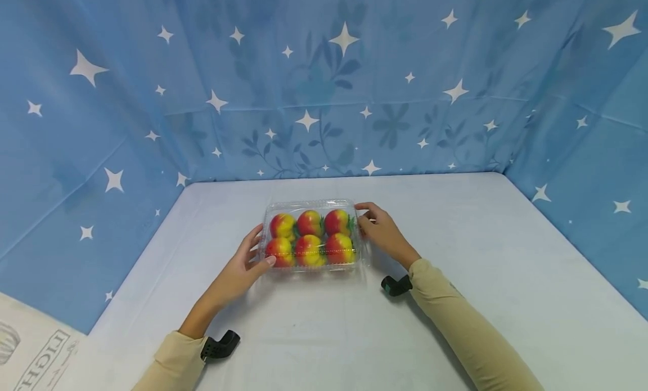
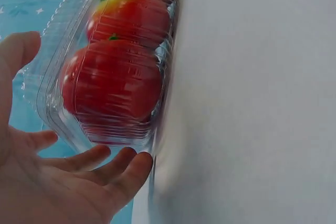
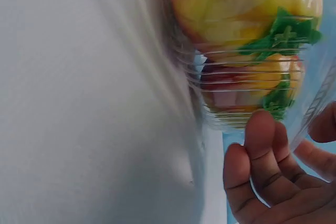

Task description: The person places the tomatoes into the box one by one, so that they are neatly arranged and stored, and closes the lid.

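A clear plastic clamshell box (image 1: pixel 310 205) lies on the white table with its lid down. Inside, in two rows, are several red-and-yellow fruits (image 1: pixel 309 249), and green leaves (image 3: pixel 286 32) show beside them in the right wrist view. My left hand (image 1: pixel 242 272) is at the box's left end, fingers spread, the thumb over the front left corner. In the left wrist view its fingertips (image 2: pixel 137 165) reach right to the ribbed end wall. My right hand (image 1: pixel 383 231) is at the opposite end, fingers slightly bent, fingertips (image 3: pixel 260 127) against the ribbed wall, index finger at the far corner.
The white-covered table (image 1: pixel 314 335) extends around the box. A blue star-patterned curtain (image 1: pixel 314 87) hangs behind it and at both sides. Black devices (image 1: pixel 220 345) sit on both wrists. Printed beige fabric (image 1: pixel 37 346) shows at the lower left.
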Available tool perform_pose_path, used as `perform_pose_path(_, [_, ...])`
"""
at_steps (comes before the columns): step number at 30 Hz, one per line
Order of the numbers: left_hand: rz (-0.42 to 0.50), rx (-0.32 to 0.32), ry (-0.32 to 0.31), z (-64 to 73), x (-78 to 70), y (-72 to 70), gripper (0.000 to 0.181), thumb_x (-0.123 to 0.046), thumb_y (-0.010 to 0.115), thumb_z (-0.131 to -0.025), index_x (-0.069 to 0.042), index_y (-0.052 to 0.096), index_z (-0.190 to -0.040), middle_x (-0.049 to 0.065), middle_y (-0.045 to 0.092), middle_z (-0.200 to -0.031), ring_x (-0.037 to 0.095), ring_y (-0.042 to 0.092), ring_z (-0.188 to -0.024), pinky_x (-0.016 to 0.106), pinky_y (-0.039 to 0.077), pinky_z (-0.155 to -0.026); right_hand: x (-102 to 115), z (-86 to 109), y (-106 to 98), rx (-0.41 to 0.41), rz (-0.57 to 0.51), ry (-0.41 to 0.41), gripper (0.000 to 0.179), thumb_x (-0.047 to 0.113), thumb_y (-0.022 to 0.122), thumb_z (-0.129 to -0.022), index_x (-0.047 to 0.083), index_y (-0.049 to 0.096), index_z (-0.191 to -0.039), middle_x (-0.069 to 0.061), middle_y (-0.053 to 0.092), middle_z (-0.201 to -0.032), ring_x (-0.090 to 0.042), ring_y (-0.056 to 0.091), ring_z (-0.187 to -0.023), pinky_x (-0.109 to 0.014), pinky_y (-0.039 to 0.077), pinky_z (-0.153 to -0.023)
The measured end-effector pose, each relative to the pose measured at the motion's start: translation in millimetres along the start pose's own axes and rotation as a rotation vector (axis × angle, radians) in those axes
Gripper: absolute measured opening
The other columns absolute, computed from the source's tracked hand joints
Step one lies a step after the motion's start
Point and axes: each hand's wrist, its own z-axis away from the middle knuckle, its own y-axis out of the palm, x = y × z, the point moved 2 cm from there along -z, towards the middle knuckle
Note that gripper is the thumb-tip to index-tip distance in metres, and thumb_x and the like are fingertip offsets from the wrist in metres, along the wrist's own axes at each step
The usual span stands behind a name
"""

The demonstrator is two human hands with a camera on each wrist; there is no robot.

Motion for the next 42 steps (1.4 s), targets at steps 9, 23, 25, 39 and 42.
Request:
perform_pose_path(9, [-0.068, -0.017, -0.072, 0.1, 6.1, 10.1, 0.095, -0.034, 0.077, -0.101, -0.016, 0.016, -0.172, 0.025, 0.034, -0.166, 0.05, 0.042, -0.148, 0.058, 0.039, -0.118, 2.6, 16.7, -7.3, 0.053, -0.008, 0.084, 0.048, 0.019, 0.052, -0.109, 0.003, 0.05, -0.153, -0.018, 0.064, -0.115, -0.028, 0.067, -0.09, -0.045, 0.057, -0.094])
perform_pose_path(23, [-0.042, -0.004, -0.065, -0.9, 4.1, 11.1, 0.1, -0.034, 0.077, -0.1, -0.017, 0.011, -0.173, 0.024, 0.031, -0.167, 0.051, 0.04, -0.148, 0.061, 0.037, -0.118, 12.1, 65.3, -11.9, 0.281, -0.094, 0.081, 0.061, 0.017, 0.055, -0.108, 0.003, 0.034, -0.164, -0.018, 0.063, -0.101, -0.029, 0.068, -0.078, -0.041, 0.055, -0.086])
perform_pose_path(25, [-0.042, -0.001, -0.072, -0.9, 5.1, 11.4, 0.1, -0.035, 0.077, -0.1, -0.017, 0.011, -0.172, 0.024, 0.031, -0.167, 0.051, 0.04, -0.149, 0.061, 0.037, -0.118, 12.3, 68.4, -10.1, 0.311, -0.131, 0.096, 0.064, 0.015, 0.054, -0.108, 0.003, 0.028, -0.165, -0.018, 0.063, -0.096, -0.029, 0.067, -0.076, -0.039, 0.056, -0.083])
perform_pose_path(39, [-0.048, 0.004, -0.073, 0.3, 4.4, 8.9, 0.101, -0.036, 0.077, -0.101, -0.016, 0.009, -0.173, 0.024, 0.031, -0.167, 0.049, 0.041, -0.149, 0.062, 0.039, -0.117, 14.9, 70.3, -6.0, 0.379, -0.253, 0.131, 0.07, 0.006, 0.052, -0.109, 0.005, 0.018, -0.169, -0.014, 0.062, -0.079, -0.021, 0.048, -0.055, -0.031, 0.05, -0.056])
perform_pose_path(42, [-0.053, 0.001, -0.081, 0.6, 5.1, 8.2, 0.1, -0.036, 0.077, -0.101, -0.016, 0.009, -0.173, 0.025, 0.03, -0.168, 0.049, 0.041, -0.149, 0.063, 0.037, -0.117, 14.5, 69.8, -4.4, 0.384, -0.237, 0.122, 0.07, 0.005, 0.051, -0.108, 0.003, 0.017, -0.169, -0.013, 0.062, -0.079, -0.02, 0.047, -0.055, -0.03, 0.049, -0.055])
